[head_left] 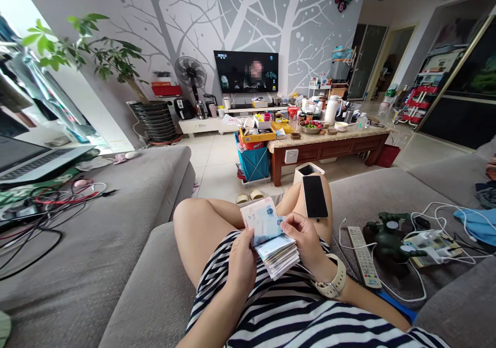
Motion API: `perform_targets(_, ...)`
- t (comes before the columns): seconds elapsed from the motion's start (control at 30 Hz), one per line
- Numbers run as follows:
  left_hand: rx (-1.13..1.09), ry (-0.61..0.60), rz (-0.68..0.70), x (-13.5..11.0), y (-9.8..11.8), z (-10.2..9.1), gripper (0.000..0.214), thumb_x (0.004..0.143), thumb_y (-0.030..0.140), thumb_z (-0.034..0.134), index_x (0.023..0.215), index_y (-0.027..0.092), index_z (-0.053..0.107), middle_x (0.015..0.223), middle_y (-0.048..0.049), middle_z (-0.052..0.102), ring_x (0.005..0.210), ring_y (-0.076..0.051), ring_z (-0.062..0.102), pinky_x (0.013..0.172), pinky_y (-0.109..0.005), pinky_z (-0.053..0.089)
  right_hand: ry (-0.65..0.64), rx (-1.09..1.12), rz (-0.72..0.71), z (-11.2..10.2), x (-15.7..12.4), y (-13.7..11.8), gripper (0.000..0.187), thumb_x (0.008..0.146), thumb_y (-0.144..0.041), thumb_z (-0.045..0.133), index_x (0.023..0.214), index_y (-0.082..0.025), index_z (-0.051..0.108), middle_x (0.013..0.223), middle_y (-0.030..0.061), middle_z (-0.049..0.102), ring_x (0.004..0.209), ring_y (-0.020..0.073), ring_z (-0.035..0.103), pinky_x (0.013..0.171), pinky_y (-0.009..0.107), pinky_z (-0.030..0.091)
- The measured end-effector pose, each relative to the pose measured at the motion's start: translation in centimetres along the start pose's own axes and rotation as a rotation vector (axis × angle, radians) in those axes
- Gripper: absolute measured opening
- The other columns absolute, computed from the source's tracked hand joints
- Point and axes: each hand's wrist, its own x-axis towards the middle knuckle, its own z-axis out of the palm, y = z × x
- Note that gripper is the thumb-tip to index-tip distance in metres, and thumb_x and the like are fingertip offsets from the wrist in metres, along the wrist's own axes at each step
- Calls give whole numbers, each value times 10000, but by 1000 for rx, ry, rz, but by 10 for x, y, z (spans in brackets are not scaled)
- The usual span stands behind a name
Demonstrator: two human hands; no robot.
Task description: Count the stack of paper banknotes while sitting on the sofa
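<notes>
I sit cross-legged on a grey sofa (127, 265) in a black-and-white striped top. My left hand (241, 262) is closed around the left side of a thick stack of banknotes (271, 237) held over my lap. My right hand (306, 239), with a cream watch on its wrist, grips the stack's right side, thumb on the top notes. One pale blue note stands lifted at the front. A black phone (314, 196) rests face up on my right knee.
On the sofa to my right lie a white remote (363, 256), a dark green figure (389, 237), a box and white cables. A laptop (34, 159) and tangled wires sit left. A cluttered coffee table (329, 141), a TV (245, 71), a fan and a plant stand ahead.
</notes>
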Motion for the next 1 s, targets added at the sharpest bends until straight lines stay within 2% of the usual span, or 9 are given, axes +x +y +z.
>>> perform_targets(0.17,35,-18,11,1,0,-1,198,702,355,679,786,181,718,832,-56,746,757,-238,653,650,-302,501,1,-2,4,1,0,-1,288,765,-413,738,677,-185,586,600,-39,515,550,114,398,536,246,309)
perform_targets(0.47,47,-40,25,1,-1,-2,146,716,335,664,724,196,708,787,-35,740,748,-228,660,684,-298,506,-14,29,6,0,1,1,284,766,-415,747,694,-186,595,626,-32,539,566,117,420,550,246,328)
perform_targets(0.63,29,-41,-1,1,-2,-2,202,701,356,697,810,188,729,836,-54,750,806,-254,673,715,-329,521,-18,33,-52,-1,0,2,306,833,-451,681,697,-184,614,633,-17,547,576,125,436,560,251,339)
perform_targets(0.8,-6,-33,-2,1,-1,0,160,687,345,717,757,201,719,874,-56,755,827,-246,672,745,-329,523,-38,31,-80,0,-2,0,340,884,-460,617,686,-184,614,631,6,581,588,137,470,587,268,361)
perform_targets(1.0,31,-34,-13,-2,1,0,169,651,343,741,622,209,642,666,-3,676,682,-212,637,662,-315,502,-10,-24,-54,0,-2,-2,257,771,-396,744,699,-193,604,623,-19,560,591,136,472,582,261,371)
